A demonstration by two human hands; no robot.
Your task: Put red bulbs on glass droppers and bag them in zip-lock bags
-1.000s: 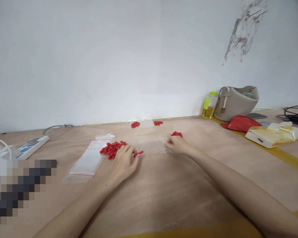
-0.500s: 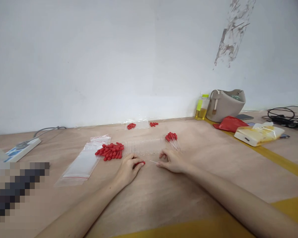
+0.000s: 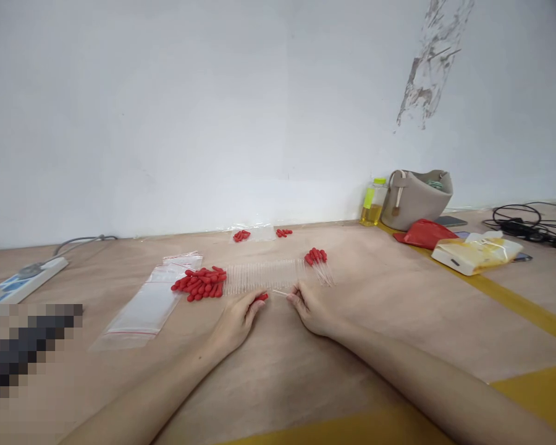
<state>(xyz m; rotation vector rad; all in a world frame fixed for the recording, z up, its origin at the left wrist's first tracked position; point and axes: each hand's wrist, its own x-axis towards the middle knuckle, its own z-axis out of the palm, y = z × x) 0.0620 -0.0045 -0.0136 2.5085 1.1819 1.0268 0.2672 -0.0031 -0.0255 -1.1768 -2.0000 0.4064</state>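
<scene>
My left hand (image 3: 239, 316) pinches a red rubber dropper bulb (image 3: 262, 297) between thumb and fingers. Facing it, my right hand (image 3: 309, 308) is closed on a thin clear dropper tube (image 3: 279, 292), whose free end points left toward the bulb with a small gap between. Behind both hands lies a row of clear tubes (image 3: 264, 275), side by side. Left of that row is a heap of loose red bulbs (image 3: 201, 284). To its right, several tubes with red bulbs fitted (image 3: 318, 262) lie in a bunch.
Clear zip bags (image 3: 141, 308) lie at left, near a power strip (image 3: 32, 281). Small groups of red bulbs (image 3: 241, 236) sit by the wall. At right are a bottle (image 3: 372, 207), a grey bag (image 3: 417, 201), a red pouch (image 3: 424, 234), a tissue pack (image 3: 472, 254) and black cables (image 3: 519, 222).
My right hand has turned, its fingers now closer together around the tube. The tube's tip has come nearer to the bulb in my left hand. The whole view has shifted slightly.
</scene>
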